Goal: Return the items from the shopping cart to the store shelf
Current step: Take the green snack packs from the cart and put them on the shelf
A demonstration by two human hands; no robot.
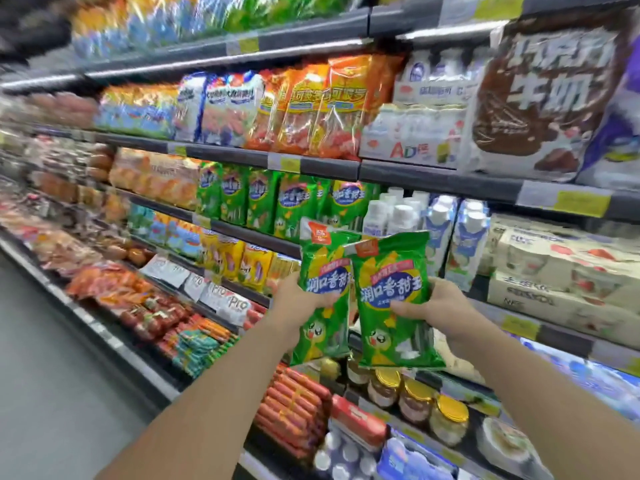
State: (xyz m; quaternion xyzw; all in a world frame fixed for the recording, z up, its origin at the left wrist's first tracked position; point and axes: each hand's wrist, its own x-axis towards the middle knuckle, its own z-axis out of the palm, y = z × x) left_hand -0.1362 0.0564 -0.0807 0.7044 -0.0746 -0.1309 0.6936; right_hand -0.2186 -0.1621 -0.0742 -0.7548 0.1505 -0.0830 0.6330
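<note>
Two green sausage packs are held up in front of the chilled shelving. My left hand [298, 299] grips the left green pack [323, 271] at its middle. The right green pack [391, 271] stands upright beside it, slightly overlapping it, gripped by my right hand [446, 306] from its right side. A row of matching green packs [277, 199] stands on the third shelf [249, 233] just above and behind the held ones. No shopping cart is in view.
Orange sausage packs [311, 105] fill the shelf above, with milk bottle packs [415, 133] to the right. White bottles and cartons [433, 223] stand right of the green row. Jars with gold lids [415, 396] and red sausages [294, 410] lie in the bottom bay. The aisle floor [52, 375] runs along the left.
</note>
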